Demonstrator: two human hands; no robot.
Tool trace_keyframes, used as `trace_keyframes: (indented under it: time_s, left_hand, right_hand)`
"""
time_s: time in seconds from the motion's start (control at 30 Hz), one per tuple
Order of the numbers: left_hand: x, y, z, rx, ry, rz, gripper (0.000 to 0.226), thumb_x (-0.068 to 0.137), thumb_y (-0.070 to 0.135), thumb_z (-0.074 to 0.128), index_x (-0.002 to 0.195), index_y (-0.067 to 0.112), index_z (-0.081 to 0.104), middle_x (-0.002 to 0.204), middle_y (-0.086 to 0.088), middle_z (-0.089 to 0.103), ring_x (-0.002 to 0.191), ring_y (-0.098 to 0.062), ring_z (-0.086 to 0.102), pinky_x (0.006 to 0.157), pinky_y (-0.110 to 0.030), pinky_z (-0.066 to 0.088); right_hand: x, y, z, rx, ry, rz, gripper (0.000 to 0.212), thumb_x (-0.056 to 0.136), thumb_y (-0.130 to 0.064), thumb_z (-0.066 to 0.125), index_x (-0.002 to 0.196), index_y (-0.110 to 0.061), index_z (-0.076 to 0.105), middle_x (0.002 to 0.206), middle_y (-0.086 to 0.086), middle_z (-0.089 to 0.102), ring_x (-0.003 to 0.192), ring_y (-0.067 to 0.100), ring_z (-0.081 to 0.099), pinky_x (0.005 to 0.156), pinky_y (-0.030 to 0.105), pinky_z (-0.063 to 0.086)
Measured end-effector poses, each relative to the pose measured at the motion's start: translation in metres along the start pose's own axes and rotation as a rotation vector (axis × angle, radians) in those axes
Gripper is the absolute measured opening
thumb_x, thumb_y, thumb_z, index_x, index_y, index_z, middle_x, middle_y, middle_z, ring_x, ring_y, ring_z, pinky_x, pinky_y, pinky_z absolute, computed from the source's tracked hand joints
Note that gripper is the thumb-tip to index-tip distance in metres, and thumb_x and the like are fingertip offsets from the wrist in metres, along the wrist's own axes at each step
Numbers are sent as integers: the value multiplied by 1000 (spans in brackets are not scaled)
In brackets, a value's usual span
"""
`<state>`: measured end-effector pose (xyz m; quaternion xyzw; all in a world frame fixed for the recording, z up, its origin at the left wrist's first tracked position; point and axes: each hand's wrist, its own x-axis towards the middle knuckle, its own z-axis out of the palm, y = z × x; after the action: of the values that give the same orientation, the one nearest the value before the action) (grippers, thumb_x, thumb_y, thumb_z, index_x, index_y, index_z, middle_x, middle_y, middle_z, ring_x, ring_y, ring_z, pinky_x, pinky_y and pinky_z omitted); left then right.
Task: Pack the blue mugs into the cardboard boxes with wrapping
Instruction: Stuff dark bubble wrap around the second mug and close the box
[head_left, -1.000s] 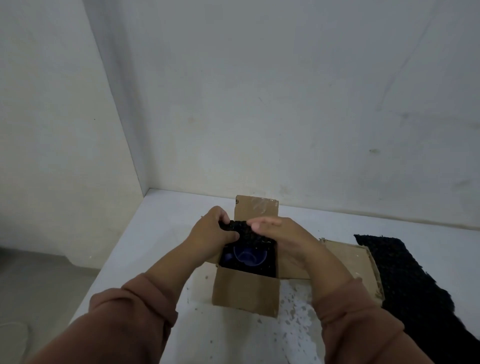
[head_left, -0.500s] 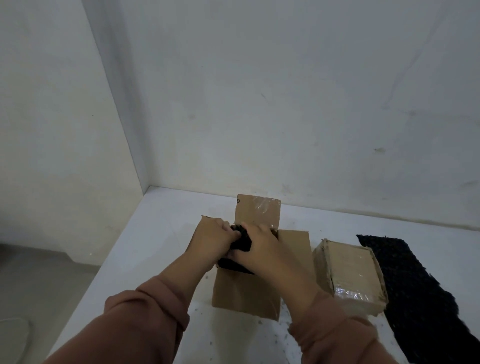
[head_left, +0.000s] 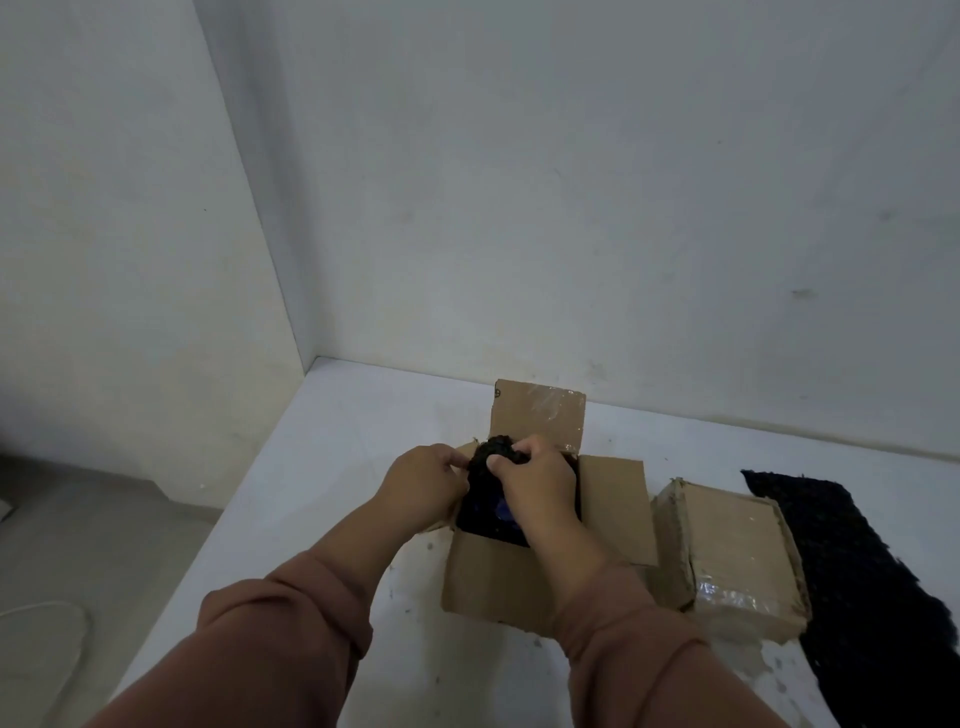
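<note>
Both hands pinch the black wrapping (head_left: 493, 453), left hand (head_left: 427, 486) and right hand (head_left: 535, 488) together, blue mug (head_left: 503, 510) directly beneath in the open box (head_left: 498, 587).

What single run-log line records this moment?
left hand: grips black wrapping; right hand: grips it too; blue mug: inside open box; taped box: beside it

- Left grip (head_left: 423, 486) reaches in from the near left, fingers curled, pinching the black wrapping (head_left: 491, 451) at its left edge.
- Right grip (head_left: 535, 486), knuckles up, clutches the same wrapping just beside it.
- Both forearms are bare beyond the left sleeve (head_left: 291, 634) and right sleeve (head_left: 634, 644), converging farther in.
</note>
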<state>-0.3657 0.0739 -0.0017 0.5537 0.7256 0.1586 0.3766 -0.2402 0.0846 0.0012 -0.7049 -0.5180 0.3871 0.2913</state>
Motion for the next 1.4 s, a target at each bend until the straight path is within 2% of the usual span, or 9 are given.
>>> trace_keyframes:
  time_s: [0.13,0.27,0.33,0.47,0.73,0.87,1.07,1.17,1.4]
  left_hand:
    - [1,-4,-1,-55,-25,10,34,84,12,55,117,17,63,101,-8,71,91,-26,68,87,-37,54]
    - [4,-8,3,-67,-3,30,37,84,12,56,120,17,61,99,-5,70,90,-23,67,88,-35,53]
    - [5,-8,5,-49,20,38,36,86,15,54,122,19,60,95,-2,69,84,-19,64,81,-28,51]
    - [3,-4,4,41,40,103,39,88,14,52,125,26,57,91,-3,70,75,-14,57,72,-21,43]
    - [5,-3,-1,-39,-78,106,57,85,4,52,138,25,47,86,-3,60,74,-18,57,84,-34,51]
    - [10,-5,-3,-185,-143,62,60,82,-2,53,136,25,51,72,-4,55,71,-22,56,83,-41,54]
    - [10,-10,-4,-233,-150,54,60,81,-3,51,135,24,52,67,-2,53,62,-21,56,78,-39,55]
    - [11,-9,-3,-213,-148,60,62,80,-5,49,134,24,52,69,-4,54,65,-24,58,81,-41,56]
    - [10,-8,-2,-164,-114,64,62,80,-3,49,135,26,51,67,-4,56,62,-21,58,84,-42,56]
  right_hand:
    - [4,-1,17,-158,17,-63,6,82,-18,60,81,-14,55,97,8,61,81,25,56,61,27,39]
    - [11,-11,18,-419,-116,-100,24,84,-11,51,65,-21,40,92,8,52,80,24,48,61,28,34]
    - [16,-16,21,-560,-160,-131,10,87,-9,48,83,-13,56,101,12,58,90,28,56,67,30,39]
    - [20,-18,27,-707,-234,-179,28,92,-7,44,118,-6,56,122,15,54,107,30,58,83,35,47]
    - [5,2,3,-83,-240,-29,40,76,-7,61,113,-22,53,112,2,52,97,22,56,81,34,53]
    - [3,15,7,-279,-124,-202,31,87,-14,60,119,-14,60,128,7,53,108,23,55,86,23,43]
    - [13,-3,13,-598,-215,-242,29,92,-11,46,116,-7,61,118,15,62,108,31,58,87,33,47]
    - [16,-13,17,-804,-308,-210,35,93,-12,50,128,-8,52,131,13,54,119,29,52,94,37,45]
    - [18,-2,24,-813,-255,-353,43,90,-17,53,132,-7,47,138,14,39,125,31,38,102,38,36]
